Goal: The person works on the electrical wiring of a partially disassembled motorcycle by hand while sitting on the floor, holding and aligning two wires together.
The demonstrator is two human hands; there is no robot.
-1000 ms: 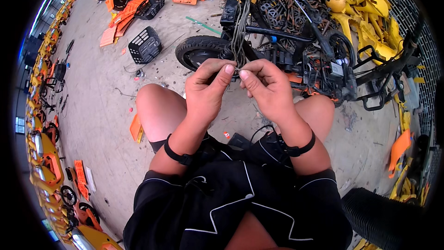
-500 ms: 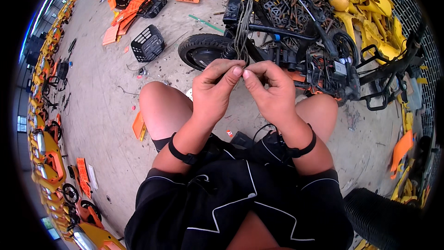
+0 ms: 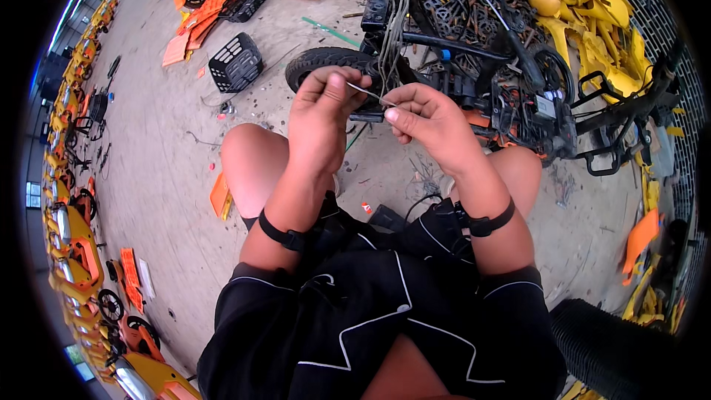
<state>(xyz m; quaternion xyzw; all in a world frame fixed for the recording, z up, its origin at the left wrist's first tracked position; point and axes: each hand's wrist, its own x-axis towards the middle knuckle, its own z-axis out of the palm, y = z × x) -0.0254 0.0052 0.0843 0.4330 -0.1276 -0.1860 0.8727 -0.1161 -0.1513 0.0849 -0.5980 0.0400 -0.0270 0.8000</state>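
My left hand [image 3: 317, 120] pinches one end of a thin grey cord [image 3: 364, 90] between thumb and fingertips. Opposite it, my right hand [image 3: 433, 124] grips the same cord near its other visible end with thumb and forefinger. A short length spans the gap between the hands. Just beyond, a bundle of similar grey cords [image 3: 395, 33] hangs over the black frame of a stripped scooter [image 3: 461, 45]. Whether the held piece joins that bundle cannot be made out. Behind my left hand is the scooter's black-tyred wheel [image 3: 307, 60].
Metal parts [image 3: 470, 11] lie heaped beyond the frame, with yellow plastic panels [image 3: 592, 18] at the far right. A black basket [image 3: 236, 63] and orange panels [image 3: 196, 26] lie on the floor at far left. Yellow scooters [image 3: 78, 252] line the left side.
My hands have moved apart from fingertip contact, my left going left and up, my right slightly right. A stretch of cord now shows between them.
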